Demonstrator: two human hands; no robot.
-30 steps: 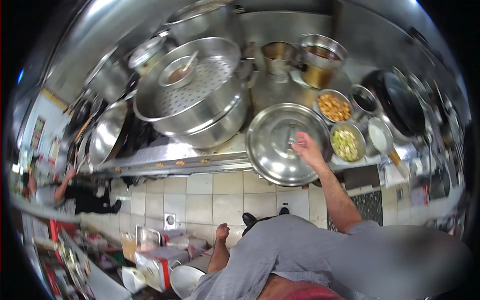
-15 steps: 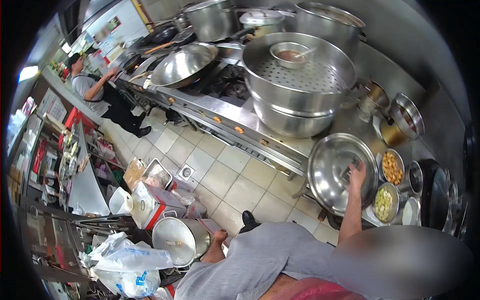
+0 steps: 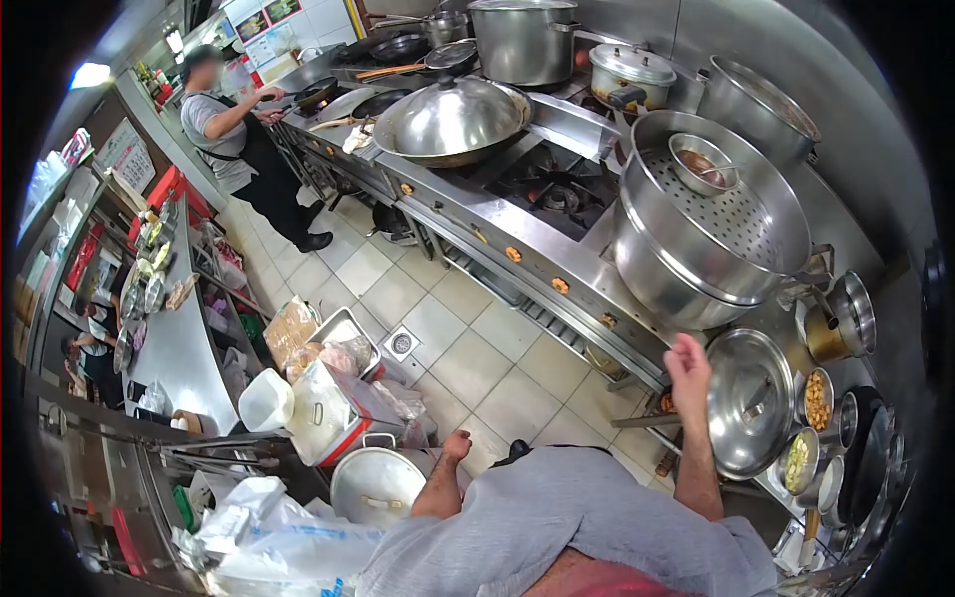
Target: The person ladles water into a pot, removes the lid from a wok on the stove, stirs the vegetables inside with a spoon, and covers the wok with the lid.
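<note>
My right hand (image 3: pixel 688 370) is raised with its fingers stretched out, holding nothing. Just to its right, a large round steel lid (image 3: pixel 731 438) leans tilted at the counter's end, its handle uncovered. My left hand (image 3: pixel 457 445) hangs low at my side, fingers curled in, with nothing visible in it. Near that hand is a big aluminium pot with a lid (image 3: pixel 363 478). Beyond my right hand, a tall steamer (image 3: pixel 676 269) has a perforated tray, on which sits a small steel bowl (image 3: pixel 701 164) of brownish contents with a spoon.
A long stove (image 3: pixel 477 224) runs ahead, bearing a domed wok lid (image 3: pixel 453 119) and a stockpot (image 3: pixel 522 45). Bowls of browned chunks (image 3: pixel 816 398) and chopped greens (image 3: pixel 799 463) stand at right. A red-and-white box (image 3: pixel 328 418) sits on the floor. A co-worker (image 3: pixel 234 139) cooks at the far end.
My right hand has let go of the steel lid's handle and moved up and left of it. The view has shifted, and my left hand is lower and farther from the stove.
</note>
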